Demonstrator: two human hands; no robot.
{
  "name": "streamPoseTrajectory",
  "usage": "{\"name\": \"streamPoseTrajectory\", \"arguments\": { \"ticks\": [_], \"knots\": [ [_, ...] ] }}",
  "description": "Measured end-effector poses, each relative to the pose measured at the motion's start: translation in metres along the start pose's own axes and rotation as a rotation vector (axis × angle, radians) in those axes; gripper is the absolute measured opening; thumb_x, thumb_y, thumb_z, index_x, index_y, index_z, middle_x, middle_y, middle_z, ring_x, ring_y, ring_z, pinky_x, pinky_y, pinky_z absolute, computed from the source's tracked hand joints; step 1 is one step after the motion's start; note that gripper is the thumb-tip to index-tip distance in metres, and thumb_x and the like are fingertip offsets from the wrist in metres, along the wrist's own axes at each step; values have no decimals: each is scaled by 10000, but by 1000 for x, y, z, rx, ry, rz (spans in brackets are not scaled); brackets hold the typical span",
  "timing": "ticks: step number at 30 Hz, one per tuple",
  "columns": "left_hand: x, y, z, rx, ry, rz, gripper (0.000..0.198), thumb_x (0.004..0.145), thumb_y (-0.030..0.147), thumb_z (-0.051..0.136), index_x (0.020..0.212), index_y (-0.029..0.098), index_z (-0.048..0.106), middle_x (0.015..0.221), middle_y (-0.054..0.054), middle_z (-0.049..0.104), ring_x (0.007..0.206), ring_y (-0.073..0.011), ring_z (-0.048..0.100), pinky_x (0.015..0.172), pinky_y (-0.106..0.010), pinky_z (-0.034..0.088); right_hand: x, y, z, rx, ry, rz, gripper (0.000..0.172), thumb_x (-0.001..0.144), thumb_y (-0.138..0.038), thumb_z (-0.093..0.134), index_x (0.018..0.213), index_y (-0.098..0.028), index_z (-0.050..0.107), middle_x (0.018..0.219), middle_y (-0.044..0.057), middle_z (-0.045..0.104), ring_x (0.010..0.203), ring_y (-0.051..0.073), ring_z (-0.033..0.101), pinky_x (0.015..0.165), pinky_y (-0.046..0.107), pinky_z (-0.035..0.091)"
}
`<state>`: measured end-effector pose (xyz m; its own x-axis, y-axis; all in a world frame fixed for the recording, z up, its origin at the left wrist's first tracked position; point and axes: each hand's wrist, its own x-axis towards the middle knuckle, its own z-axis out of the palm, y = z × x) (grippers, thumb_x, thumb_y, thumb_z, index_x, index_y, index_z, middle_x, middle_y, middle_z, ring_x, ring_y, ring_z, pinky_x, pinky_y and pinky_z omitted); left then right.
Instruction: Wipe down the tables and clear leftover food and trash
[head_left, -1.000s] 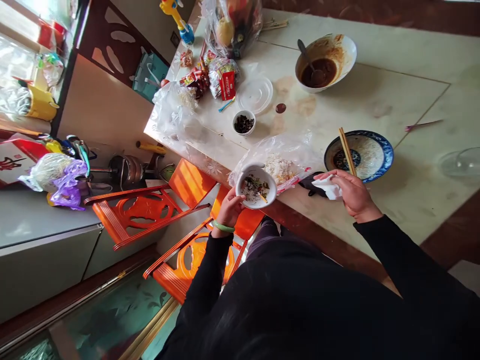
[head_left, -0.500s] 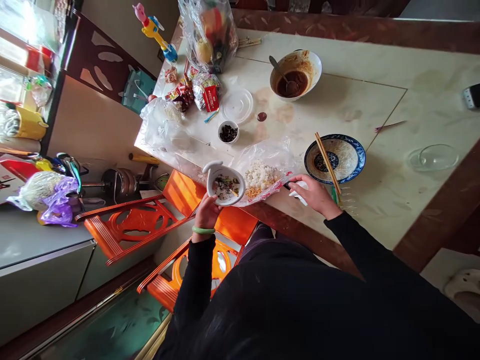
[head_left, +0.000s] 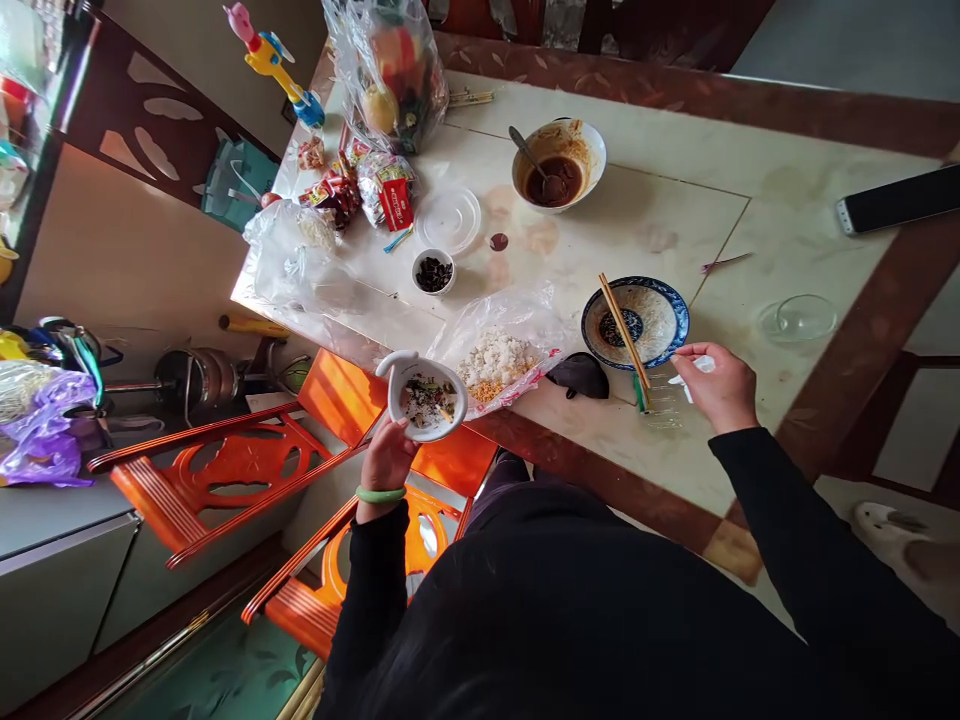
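Observation:
My left hand grips a small white bowl with a curled handle, holding it beside the table edge. Dark bits and scraps lie in that bowl. A crumpled white tissue is in my right hand, whose fingertips are at the rim of a blue-and-white dish; I cannot tell whether they touch it. Wooden chopsticks rest across this used dish. Left of it lies a dark, folded cloth-like item, by a clear plastic bag with white rice on it.
A sauce-stained bowl with a spoon stands farther back. A small tub of dark pieces, a clear lid and snack packets sit at left. At right are a clear glass dish and a phone. Orange chairs flank the table.
My right hand has moved right with the tissue, from the dark item to the blue-and-white dish's rim. The dark item now shows fully. My left hand still holds the bowl; the view has shifted right.

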<state>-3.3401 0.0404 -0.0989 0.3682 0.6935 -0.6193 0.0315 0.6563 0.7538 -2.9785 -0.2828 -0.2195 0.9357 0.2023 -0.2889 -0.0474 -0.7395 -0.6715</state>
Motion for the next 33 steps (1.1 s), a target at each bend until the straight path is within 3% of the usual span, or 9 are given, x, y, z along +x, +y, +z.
{"name": "streamPoseTrajectory", "arguments": {
  "ticks": [5, 9, 13, 17, 20, 24, 26, 29, 33],
  "knots": [
    [15, 7, 10, -25, 30, 31, 486, 773, 176, 790, 1255, 214, 735, 1059, -65, 816, 886, -189, 775, 667, -225, 615, -25, -10, 12, 87, -77, -45, 318, 807, -554, 654, 919, -264, 719, 996, 108, 786, 922, 322, 701, 929, 471, 535],
    [33, 25, 8, -62, 101, 148, 454, 798, 183, 775, 1247, 241, 736, 1125, -62, 820, 1108, -235, 775, 820, -280, 650, -47, -26, 37, 104, -245, -149, 374, 858, -584, 637, 959, -244, 757, 912, 67, 787, 862, 270, 721, 836, 385, 557],
    [62, 39, 2, -107, 198, 187, 350, 822, 167, 743, 1163, 245, 753, 1144, -66, 812, 1185, -231, 753, 919, -299, 646, -61, -31, 63, 59, -460, -192, 288, 872, -498, 657, 943, -241, 766, 957, 64, 809, 887, 254, 735, 808, 349, 550],
    [93, 37, -1, -127, 272, 160, 249, 829, 162, 758, 1060, 253, 742, 1149, -67, 790, 1205, -207, 736, 990, -294, 628, -83, -15, 82, -8, -595, -178, 190, 821, -405, 685, 922, -263, 765, 969, 50, 820, 898, 266, 739, 820, 369, 553],
    [95, 27, -5, -156, 283, 142, 223, 834, 171, 753, 1046, 235, 728, 1156, -73, 787, 1193, -203, 737, 1005, -299, 623, -101, 14, 77, 37, -450, -106, 219, 813, -444, 650, 921, -273, 737, 957, 57, 812, 880, 271, 734, 827, 388, 562],
    [62, 16, -14, -160, 232, 149, 324, 828, 180, 724, 1149, 228, 731, 1147, -68, 804, 1177, -218, 750, 957, -307, 639, -98, 66, 46, 38, 24, 104, 340, 789, -582, 619, 918, -270, 658, 927, 81, 772, 838, 289, 693, 828, 433, 561],
    [40, 12, -15, -87, 150, 131, 408, 787, 195, 766, 1192, 238, 733, 1140, -57, 810, 1132, -225, 764, 897, -293, 648, -83, 91, 30, 11, 176, 150, 363, 757, -616, 652, 898, -282, 622, 881, 86, 746, 794, 294, 650, 798, 443, 551],
    [16, -2, -2, 24, -27, -1, 470, 714, 208, 843, 1175, 225, 755, 1083, -65, 816, 1066, -249, 775, 866, -310, 654, -57, 115, 20, -38, 163, 87, 341, 732, -607, 729, 772, -306, 573, 780, 102, 699, 755, 292, 582, 747, 431, 518],
    [2, -39, 40, 119, -328, -231, 524, 658, 259, 918, 1163, 188, 798, 1094, -115, 816, 1127, -331, 758, 951, -425, 640, -46, 126, 27, -119, 69, 65, 315, 770, -554, 695, 663, -296, 548, 728, 110, 645, 766, 286, 539, 783, 443, 499]
  ]
}}
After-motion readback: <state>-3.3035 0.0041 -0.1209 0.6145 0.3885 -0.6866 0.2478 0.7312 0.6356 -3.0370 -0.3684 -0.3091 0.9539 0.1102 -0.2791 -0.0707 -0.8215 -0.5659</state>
